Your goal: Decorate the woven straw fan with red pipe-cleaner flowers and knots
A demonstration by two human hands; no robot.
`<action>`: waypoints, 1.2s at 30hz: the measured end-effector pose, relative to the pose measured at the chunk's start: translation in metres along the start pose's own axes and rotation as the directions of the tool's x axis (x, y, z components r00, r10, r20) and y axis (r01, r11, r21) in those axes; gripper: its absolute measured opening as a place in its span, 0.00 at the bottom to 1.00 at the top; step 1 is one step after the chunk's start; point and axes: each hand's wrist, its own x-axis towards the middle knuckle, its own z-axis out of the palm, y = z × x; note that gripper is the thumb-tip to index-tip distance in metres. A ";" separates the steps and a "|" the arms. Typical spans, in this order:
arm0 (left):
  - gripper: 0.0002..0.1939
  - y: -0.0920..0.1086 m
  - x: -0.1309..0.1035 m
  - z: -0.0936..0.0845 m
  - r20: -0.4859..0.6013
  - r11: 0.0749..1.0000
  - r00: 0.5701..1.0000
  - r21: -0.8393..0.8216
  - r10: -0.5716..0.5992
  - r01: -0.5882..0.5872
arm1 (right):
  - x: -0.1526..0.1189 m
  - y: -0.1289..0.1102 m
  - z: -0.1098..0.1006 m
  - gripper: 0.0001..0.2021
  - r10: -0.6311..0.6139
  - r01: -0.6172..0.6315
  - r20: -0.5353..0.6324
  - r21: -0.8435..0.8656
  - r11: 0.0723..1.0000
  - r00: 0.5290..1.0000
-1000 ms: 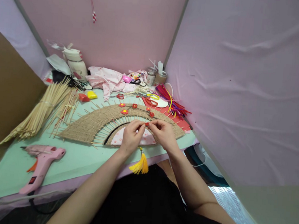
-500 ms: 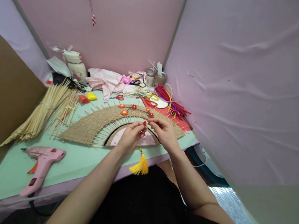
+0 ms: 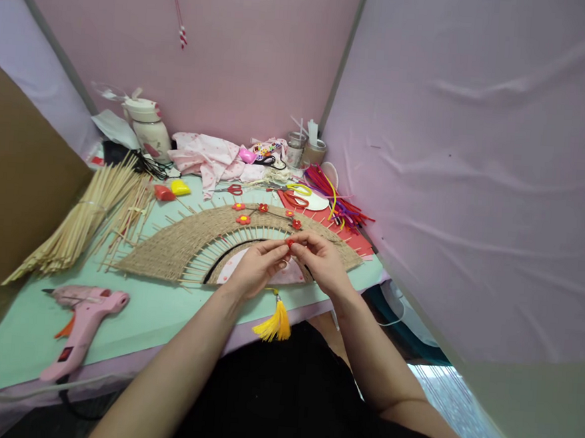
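A small red piece [image 3: 289, 243] is pinched between the fingertips of both hands, above the lower middle of a fan. My left hand [image 3: 260, 265] is closed on its left side, and my right hand [image 3: 320, 259] is closed on its right. The fan [image 3: 170, 248] is wide, covered in brown twine over thin sticks, and lies flat on the table. Several red flowers [image 3: 243, 219] with yellow or dark centres sit on its upper band along a dark stem. From its lower edge hangs a yellow tassel [image 3: 276, 321].
A pink glue gun [image 3: 85, 324] lies at the left front, its cord along the table edge [image 3: 184, 338]. Behind are bundled sticks [image 3: 79, 224], red-handled scissors [image 3: 234, 189], a bottle [image 3: 148, 129], cloth [image 3: 206, 159] and pipe cleaners [image 3: 338, 202]. A cardboard panel [image 3: 19, 180] stands left.
My right fingertips have closed in and met my left ones at the red piece, where a small gap showed before. The piece has shifted slightly right.
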 end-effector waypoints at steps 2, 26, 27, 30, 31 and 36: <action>0.11 -0.002 0.002 -0.002 0.000 1.000 1.000 0.009 0.016 -0.016 | -0.001 0.001 0.001 0.09 -0.030 0.030 -0.004 -0.018 0.999 1.000; 0.04 -0.008 0.000 -0.003 0.038 0.544 0.818 0.728 0.574 -0.416 | -0.009 -0.017 -0.002 0.11 0.105 -0.113 -0.050 -0.209 0.971 0.993; 0.05 -0.008 0.000 -0.003 0.060 0.514 0.810 0.745 0.584 -0.426 | -0.009 -0.016 -0.002 0.11 0.107 -0.115 -0.050 -0.210 0.971 0.993; 0.05 -0.009 0.000 -0.004 0.100 0.457 0.793 0.771 0.601 -0.443 | -0.008 -0.014 -0.001 0.11 0.122 -0.130 -0.053 -0.191 0.973 0.991; 0.06 -0.009 -0.001 -0.004 0.108 0.446 0.790 0.775 0.604 -0.448 | -0.008 -0.014 0.000 0.11 0.137 -0.144 -0.051 -0.172 0.975 0.989; 0.05 -0.008 -0.001 -0.004 0.122 0.433 0.777 0.771 0.617 -0.466 | -0.009 -0.016 0.003 0.14 0.246 -0.246 -0.012 0.033 0.969 0.969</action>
